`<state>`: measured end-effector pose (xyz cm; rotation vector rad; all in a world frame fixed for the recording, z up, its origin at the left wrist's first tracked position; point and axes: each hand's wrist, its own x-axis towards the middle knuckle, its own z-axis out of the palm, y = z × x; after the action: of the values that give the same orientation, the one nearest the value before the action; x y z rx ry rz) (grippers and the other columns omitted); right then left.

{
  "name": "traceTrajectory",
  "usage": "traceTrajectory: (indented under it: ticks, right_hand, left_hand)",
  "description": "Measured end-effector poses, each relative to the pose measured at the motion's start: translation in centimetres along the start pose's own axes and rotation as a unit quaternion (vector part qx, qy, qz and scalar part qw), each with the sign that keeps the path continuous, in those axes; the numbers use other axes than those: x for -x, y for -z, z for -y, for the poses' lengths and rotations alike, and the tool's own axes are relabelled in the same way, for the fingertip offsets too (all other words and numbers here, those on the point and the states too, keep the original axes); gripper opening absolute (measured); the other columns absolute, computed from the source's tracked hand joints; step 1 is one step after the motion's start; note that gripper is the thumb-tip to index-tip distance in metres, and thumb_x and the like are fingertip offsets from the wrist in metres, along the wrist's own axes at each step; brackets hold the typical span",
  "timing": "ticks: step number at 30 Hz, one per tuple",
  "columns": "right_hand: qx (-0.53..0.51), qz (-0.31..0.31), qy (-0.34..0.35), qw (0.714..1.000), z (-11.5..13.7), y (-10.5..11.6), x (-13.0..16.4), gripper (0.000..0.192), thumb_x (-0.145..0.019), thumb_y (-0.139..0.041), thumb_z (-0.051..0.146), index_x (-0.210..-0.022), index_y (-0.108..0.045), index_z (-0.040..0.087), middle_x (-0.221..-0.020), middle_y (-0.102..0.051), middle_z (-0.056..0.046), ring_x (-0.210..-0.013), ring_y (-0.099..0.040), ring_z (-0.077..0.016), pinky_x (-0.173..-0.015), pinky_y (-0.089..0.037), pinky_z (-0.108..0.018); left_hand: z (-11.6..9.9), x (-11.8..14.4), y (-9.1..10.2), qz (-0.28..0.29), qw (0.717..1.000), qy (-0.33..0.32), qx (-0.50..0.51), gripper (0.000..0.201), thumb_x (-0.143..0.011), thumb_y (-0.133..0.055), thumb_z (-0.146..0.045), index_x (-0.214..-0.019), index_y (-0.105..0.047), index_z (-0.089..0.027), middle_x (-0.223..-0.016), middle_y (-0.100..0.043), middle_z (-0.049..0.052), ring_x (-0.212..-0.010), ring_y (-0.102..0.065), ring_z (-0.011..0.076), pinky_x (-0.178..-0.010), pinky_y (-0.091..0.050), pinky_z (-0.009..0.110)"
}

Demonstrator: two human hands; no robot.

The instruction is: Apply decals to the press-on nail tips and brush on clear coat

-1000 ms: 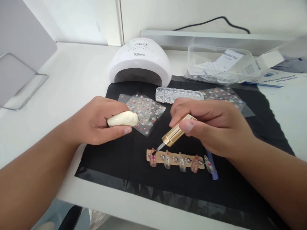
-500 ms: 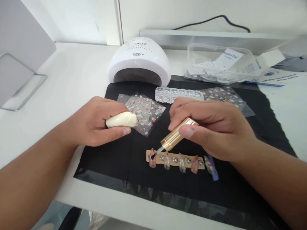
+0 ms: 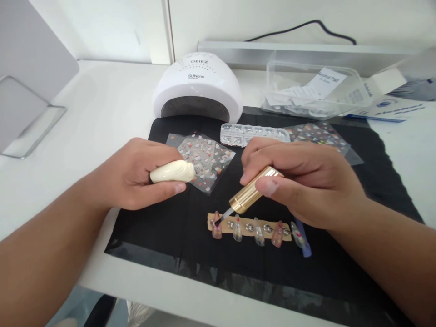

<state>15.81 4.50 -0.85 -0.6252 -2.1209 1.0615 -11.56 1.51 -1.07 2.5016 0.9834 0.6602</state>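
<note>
Hardly anything has shifted since the earlier frames: the brush tip is kept on the leftmost false nail (image 3: 216, 228) of the nail strip (image 3: 250, 226), which lies on the black mat (image 3: 163, 227). The gold brush cap (image 3: 254, 190) is pinched by the right hand (image 3: 303, 181). A cream bottle (image 3: 172, 171) is gripped in the left hand (image 3: 136, 175). Behind are seen a sticker sheet (image 3: 209, 159), a rhinestone box (image 3: 254, 134) and a nail lamp (image 3: 197, 86).

nail lamp (image 3: 197, 86) marked "SUNone", perhaps "OEIEZ" above
</note>
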Motion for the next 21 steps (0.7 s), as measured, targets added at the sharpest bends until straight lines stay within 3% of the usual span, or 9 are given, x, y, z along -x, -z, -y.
traceTrajectory:
  ticks: [4, 6, 11, 18, 21]
  right_hand:
    - [0.035, 0.046, 0.038, 0.998, 0.3, -0.1, -0.3, 0.026, -0.093, -0.067, 0.036, -0.072, -0.071, 0.021, -0.061, -0.066, -0.001, -0.065, -0.061, -0.0148, -0.061, -0.047, -0.029]
    - [0.062, 0.035, 0.035, 0.997, 0.3, -0.1, -0.4, 0.025, -0.092, -0.068, 0.035, -0.071, -0.071, 0.021, -0.061, -0.066, -0.001, -0.065, -0.061, -0.0151, -0.060, -0.047, -0.029]
    - [0.067, -0.024, -0.004, 0.997, 0.0, 0.0, -0.1, 0.032, -0.091, -0.067, 0.044, -0.070, -0.071, 0.021, -0.066, -0.064, -0.003, -0.064, -0.059, -0.0167, -0.061, -0.045, -0.033]
    - [-0.061, -0.116, -0.068, 0.989, -1.0, 0.0, 0.5, 0.037, -0.087, -0.070, 0.055, -0.070, -0.070, 0.022, -0.061, -0.055, -0.002, -0.056, -0.045, -0.0156, -0.051, -0.031, -0.032]
    - [-0.102, -0.179, -0.065, 0.976, -1.2, 0.0, 0.4, 0.034, -0.084, -0.075, 0.053, -0.069, -0.072, 0.023, -0.059, -0.054, -0.003, -0.060, -0.047, -0.0184, -0.053, -0.030, -0.033]
  left_hand:
    - [-0.1, -0.1, 0.0, 0.001, 1.000, -0.006, -0.002, 0.021, -0.092, -0.059, -0.030, -0.075, -0.054, -0.020, -0.057, -0.046, -0.005, -0.047, -0.038, 0.0106, -0.045, -0.030, 0.024]
    - [-0.1, -0.1, 0.0, 0.002, 1.000, -0.007, -0.003, 0.019, -0.093, -0.059, -0.030, -0.077, -0.055, -0.020, -0.057, -0.046, -0.005, -0.047, -0.037, 0.0107, -0.045, -0.030, 0.025]
    - [-0.2, 0.0, 0.1, 0.006, 1.000, -0.010, -0.004, 0.019, -0.093, -0.059, -0.029, -0.077, -0.054, -0.019, -0.057, -0.045, -0.005, -0.048, -0.037, 0.0104, -0.045, -0.030, 0.024]
    - [-0.2, 0.0, 0.0, 0.003, 1.000, -0.020, -0.005, 0.018, -0.093, -0.059, -0.029, -0.078, -0.055, -0.019, -0.059, -0.047, -0.004, -0.050, -0.039, 0.0112, -0.048, -0.031, 0.025]
    - [-0.5, -0.1, -0.2, 0.011, 0.999, -0.035, 0.005, 0.016, -0.094, -0.057, -0.028, -0.081, -0.056, -0.019, -0.061, -0.051, -0.002, -0.051, -0.041, 0.0126, -0.050, -0.032, 0.027]
